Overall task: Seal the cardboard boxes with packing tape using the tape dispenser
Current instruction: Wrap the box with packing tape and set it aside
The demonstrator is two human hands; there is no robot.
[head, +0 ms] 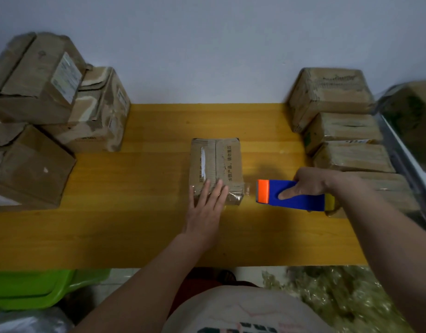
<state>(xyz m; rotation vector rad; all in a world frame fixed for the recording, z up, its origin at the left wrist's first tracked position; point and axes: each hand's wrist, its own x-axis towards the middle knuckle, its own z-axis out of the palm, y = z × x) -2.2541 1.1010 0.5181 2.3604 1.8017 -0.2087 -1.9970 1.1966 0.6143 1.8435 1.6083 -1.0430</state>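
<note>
A small cardboard box [215, 169] lies in the middle of the yellow wooden table [135, 212], its two top flaps meeting along a centre seam that runs away from the person. The left hand [206, 207] lies flat on the near end of the box, fingers straight and slightly spread, their tips pressing the top on both sides of the seam while the palm hangs over the near edge. Glossy clear tape [233, 197] wraps that near end and stretches rightward off the corner towards the dispenser.

The right hand [308, 182] grips the blue tape dispenser [296, 195] from above, fingers curled over its far side and the thumb laid along the blue body. The dispenser is just to the right of the box, its orange tip [263, 191] pointing at the box corner, close to it but apart from the cardboard. The two hands are apart, with the box corner and the dispenser's tip between them.

A stack of worn boxes [51, 104] stands on the left of the table, and a row of tape-wrapped boxes [339, 126] on the right
</note>
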